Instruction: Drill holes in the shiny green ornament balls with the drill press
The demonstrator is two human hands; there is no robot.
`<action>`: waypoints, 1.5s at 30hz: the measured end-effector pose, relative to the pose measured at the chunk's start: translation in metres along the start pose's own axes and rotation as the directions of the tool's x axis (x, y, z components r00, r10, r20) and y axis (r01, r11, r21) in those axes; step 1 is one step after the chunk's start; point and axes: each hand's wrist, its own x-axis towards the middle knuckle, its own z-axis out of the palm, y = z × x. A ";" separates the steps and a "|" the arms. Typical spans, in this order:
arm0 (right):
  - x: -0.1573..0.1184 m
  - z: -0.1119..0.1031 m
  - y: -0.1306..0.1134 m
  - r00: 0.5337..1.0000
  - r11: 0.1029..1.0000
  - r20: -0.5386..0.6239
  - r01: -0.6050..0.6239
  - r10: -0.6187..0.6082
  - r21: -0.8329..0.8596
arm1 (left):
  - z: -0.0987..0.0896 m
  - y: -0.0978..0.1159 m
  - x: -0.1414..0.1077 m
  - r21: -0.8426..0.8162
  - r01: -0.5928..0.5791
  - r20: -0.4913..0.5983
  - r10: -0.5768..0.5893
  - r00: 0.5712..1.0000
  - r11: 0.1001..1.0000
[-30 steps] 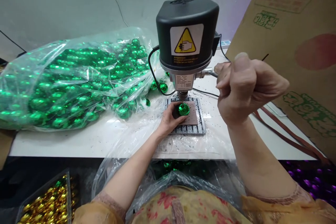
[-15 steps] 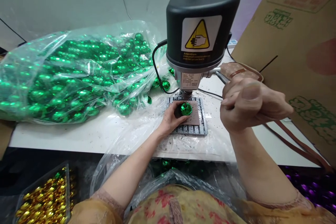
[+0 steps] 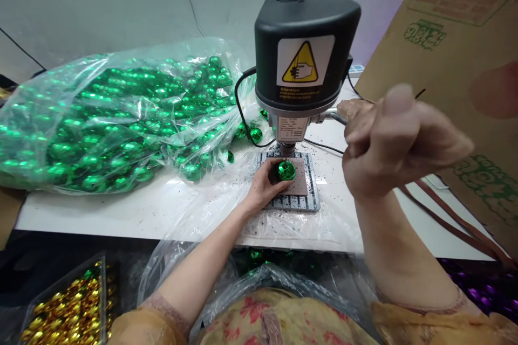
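Observation:
A shiny green faceted ball sits on a brown square pad on the slotted metal base of a small drill press. My left hand grips the ball from its left side, thumb and fingers around it. The drill chuck is directly above the ball; whether the bit touches it is hard to tell. Out to the right, my right hand is closed around the press's feed lever, most of which the fingers hide.
A clear plastic bag full of green balls lies on the white table at left. Below are a bin of gold balls and purple balls. A cardboard box stands at right. Dark shavings are scattered around the base.
My right hand has risen slightly and moved right with the lever. The drill press head appears slightly lower in view. My left hand stays on the green ball.

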 end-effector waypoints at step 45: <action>0.027 0.012 -0.007 0.994 0.994 0.072 -0.085 0.080 0.067 | -0.113 0.006 0.036 0.988 -0.154 0.155 -0.307 0.939 0.026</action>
